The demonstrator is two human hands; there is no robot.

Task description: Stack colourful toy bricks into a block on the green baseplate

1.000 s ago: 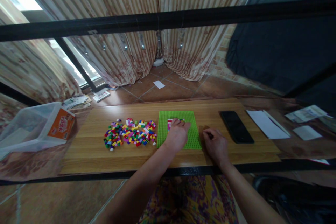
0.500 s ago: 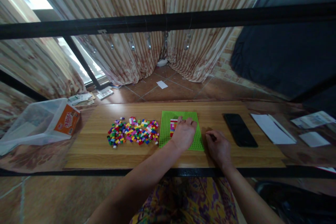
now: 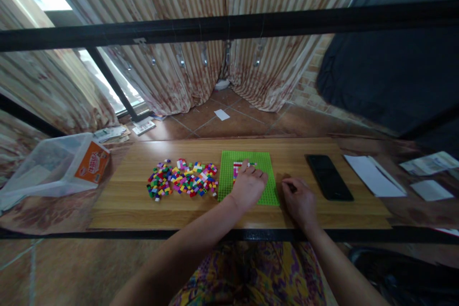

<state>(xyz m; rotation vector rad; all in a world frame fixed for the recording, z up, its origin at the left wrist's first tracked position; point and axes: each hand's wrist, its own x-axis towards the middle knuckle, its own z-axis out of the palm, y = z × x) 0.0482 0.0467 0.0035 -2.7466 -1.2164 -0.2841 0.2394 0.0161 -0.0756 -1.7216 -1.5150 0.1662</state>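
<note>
Green baseplate [image 3: 268,193] on the wooden board [image 3: 136,215], left hand [image 3: 248,184] over it, hiding part of the bricks set there [image 3: 236,166]; can't tell if it's pinching one. Right hand [image 3: 299,199] apart, curled, its grip unclear. Loose bricks [image 3: 184,181] leftward; then a clear bin [image 3: 53,153], cut off, something pale inside, indistinct.
</note>
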